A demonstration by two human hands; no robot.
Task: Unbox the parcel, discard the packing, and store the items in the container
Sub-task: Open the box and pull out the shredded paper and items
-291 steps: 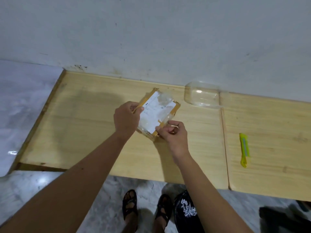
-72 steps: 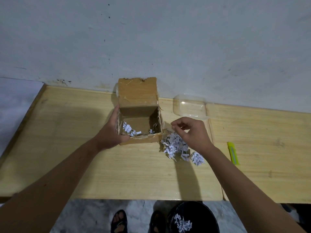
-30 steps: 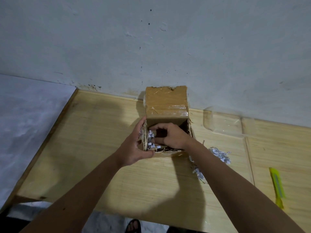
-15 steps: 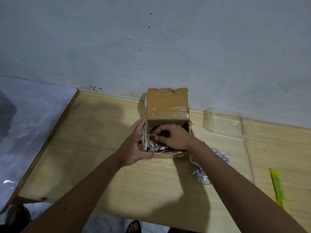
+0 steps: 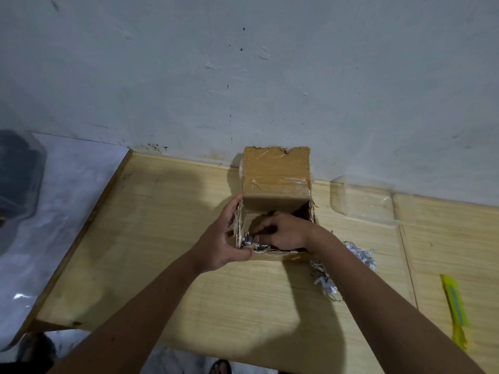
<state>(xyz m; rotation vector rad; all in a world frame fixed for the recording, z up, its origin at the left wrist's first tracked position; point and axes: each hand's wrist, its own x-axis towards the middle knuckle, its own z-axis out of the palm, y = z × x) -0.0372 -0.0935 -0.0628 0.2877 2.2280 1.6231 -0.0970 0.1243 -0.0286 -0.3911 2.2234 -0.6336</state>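
A brown cardboard parcel box (image 5: 276, 172) stands on the wooden table (image 5: 167, 238) near the wall, its taped lid flap raised at the back. My left hand (image 5: 222, 240) grips the box's left wall and front corner. My right hand (image 5: 283, 232) is inside the box, its fingers curled down into white shredded paper packing (image 5: 249, 242). What the fingers hold is hidden. A pile of the same shredded paper (image 5: 359, 256) lies on the table right of the box. A clear plastic container (image 5: 363, 198) sits behind it by the wall.
A yellow utility knife (image 5: 455, 306) lies on the table at the far right. A seam (image 5: 405, 255) splits the tabletop right of the container. The wall runs along the table's back edge. Pale floor lies to the left, a sandalled foot (image 5: 220, 367) below.
The box was sealed at first; now it stands open with shredded paper piled beside it. Over the last second my right hand has dug further down and left inside the box.
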